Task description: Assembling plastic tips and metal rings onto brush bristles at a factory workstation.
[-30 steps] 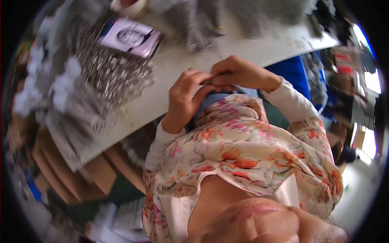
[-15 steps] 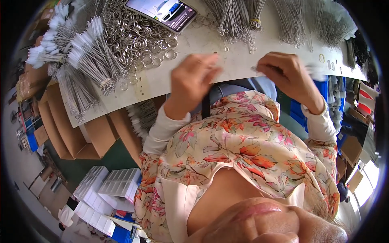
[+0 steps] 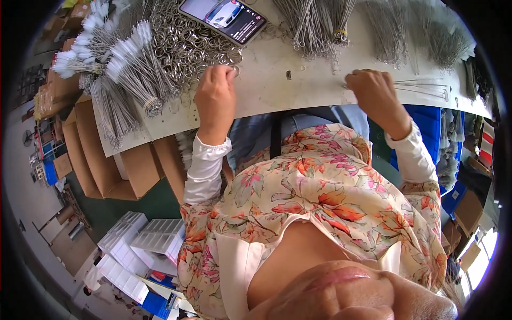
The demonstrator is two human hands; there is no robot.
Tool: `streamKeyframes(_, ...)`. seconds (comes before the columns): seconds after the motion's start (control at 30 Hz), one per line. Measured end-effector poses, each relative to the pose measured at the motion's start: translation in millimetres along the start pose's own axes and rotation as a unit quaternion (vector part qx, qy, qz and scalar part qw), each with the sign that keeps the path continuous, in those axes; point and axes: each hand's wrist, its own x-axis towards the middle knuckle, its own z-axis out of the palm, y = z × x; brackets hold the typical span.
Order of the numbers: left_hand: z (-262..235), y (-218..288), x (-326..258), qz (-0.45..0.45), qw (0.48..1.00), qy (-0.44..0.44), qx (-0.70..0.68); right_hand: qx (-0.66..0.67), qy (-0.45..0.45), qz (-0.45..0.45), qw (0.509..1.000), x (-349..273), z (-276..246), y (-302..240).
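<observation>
My left hand (image 3: 216, 95) rests on the white worktable (image 3: 277, 90) at the near edge of a heap of metal rings (image 3: 186, 45), its fingertips closed on one ring. My right hand (image 3: 373, 93) lies further right on the table, fingers curled over the ends of a few thin wire brushes (image 3: 421, 88) that stretch out to the right. Bundles of white-tipped wire brushes (image 3: 114, 58) lie to the left of the ring heap.
A phone (image 3: 223, 17) with a lit screen lies at the table's far side. More bundles of wire brushes (image 3: 314, 26) run along the back and right. Cardboard boxes (image 3: 101, 160) stand under the table's left end; white plastic trays (image 3: 149, 240) sit on the floor.
The view has swung so the table lies straight ahead. My hands, together near my chest a second ago, have spread apart: left to the ring heap, right to the loose brushes.
</observation>
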Motion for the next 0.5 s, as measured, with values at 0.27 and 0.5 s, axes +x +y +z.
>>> streamKeyframes(0.27, -45, 25, 13, -0.247, 0.694, -0.002, -0.676, 0.466, 0.040, 0.014, 0.884, 38, -37, -54)
streamKeyframes(0.5, -43, 51, 15, -0.181, 0.516, -0.058, -0.835, 0.574, 0.141, -0.086, 0.802, 68, -30, -93)
